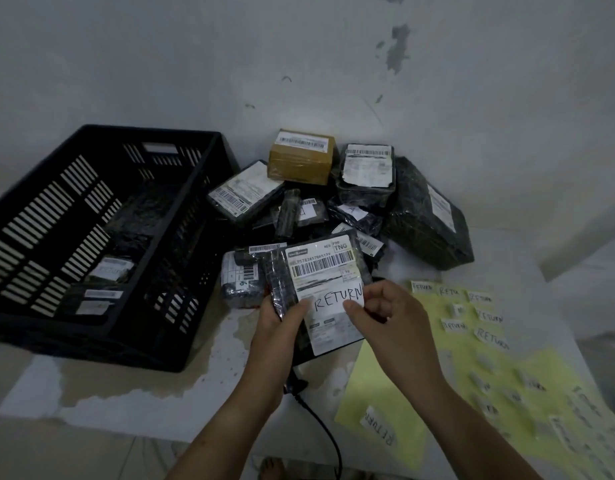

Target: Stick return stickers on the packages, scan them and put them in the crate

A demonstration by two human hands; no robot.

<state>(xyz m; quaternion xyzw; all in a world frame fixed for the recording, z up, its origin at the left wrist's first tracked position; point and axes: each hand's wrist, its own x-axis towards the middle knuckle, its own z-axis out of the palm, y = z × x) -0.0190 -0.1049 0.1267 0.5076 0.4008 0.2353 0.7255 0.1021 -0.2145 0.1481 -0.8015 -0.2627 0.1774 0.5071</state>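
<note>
The left hand [281,323] grips the package [333,337], held up beside the crate [153,131]. The right hand [385,317] pinches the sticker [337,299] onto its label. Press the sticker flat, keeping it clear of the barcode [321,266] for scanning.

One black crate [195,174] is sitting here, at least two crated packages [108,268] lying inside. Roughly eight piled packages [427,213], one a brown box [300,155], are crowding beside it. One held package [328,268] is bearing one RETURN sticker [337,301]; at least two yellow sheets [368,393] are lying nearby.
</note>
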